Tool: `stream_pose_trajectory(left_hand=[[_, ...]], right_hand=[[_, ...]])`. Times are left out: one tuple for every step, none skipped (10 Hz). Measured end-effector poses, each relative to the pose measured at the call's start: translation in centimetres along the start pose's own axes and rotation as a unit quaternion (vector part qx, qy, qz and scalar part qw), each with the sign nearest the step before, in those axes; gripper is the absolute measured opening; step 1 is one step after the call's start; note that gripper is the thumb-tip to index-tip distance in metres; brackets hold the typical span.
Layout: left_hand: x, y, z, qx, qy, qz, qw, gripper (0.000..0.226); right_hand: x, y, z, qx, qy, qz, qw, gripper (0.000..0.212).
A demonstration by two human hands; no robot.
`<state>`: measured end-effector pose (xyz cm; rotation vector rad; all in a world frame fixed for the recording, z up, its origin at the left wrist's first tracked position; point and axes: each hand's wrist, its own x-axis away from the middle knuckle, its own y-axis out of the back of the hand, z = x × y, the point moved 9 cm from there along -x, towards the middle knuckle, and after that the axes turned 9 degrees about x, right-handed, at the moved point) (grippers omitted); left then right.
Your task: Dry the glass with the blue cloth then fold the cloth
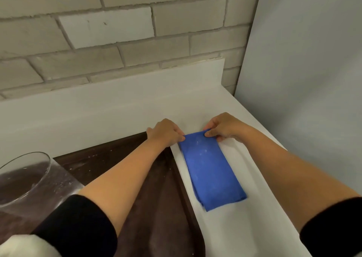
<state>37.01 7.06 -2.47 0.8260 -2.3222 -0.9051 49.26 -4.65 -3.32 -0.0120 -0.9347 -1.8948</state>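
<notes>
The blue cloth point(209, 167) lies folded into a long narrow rectangle on the white counter point(235, 227). My left hand point(166, 132) pinches its far left corner, and my right hand point(223, 127) pinches its far right corner. Both hands hold the far short edge down near the counter surface. The glass point(29, 180), large and clear with a wide rim, stands at the lower left on the dark brown surface, apart from both hands.
A dark brown surface point(156, 198) adjoins the white counter on the left. A white backsplash point(117, 104) and a brick wall point(117, 41) rise behind. A pale wall panel point(303, 80) closes the right side. Something white and soft point(25, 245) shows at the bottom left corner.
</notes>
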Motion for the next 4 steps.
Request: stream_pose_trajectory(left_hand=[[0.2,0.1,0.0,-0.022,0.002,-0.011,1.0,0.012],[0.6,0.1,-0.3,-0.035,0.0,-0.015,0.999,0.012],[0.7,0.0,-0.3,-0.034,0.0,-0.012,0.999,0.015],[1.6,-0.2,-0.9,-0.067,-0.018,-0.012,0.998,0.027]], right_hand=[[-0.1,0.0,0.0,-0.001,0.001,-0.008,1.0,0.011],[-0.2,0.0,-0.2,0.008,-0.001,-0.025,1.0,0.012],[-0.7,0.0,-0.6,0.012,-0.001,-0.039,0.999,0.019],[-0.5,0.2,-0.5,0.059,-0.01,-0.065,0.996,0.027]])
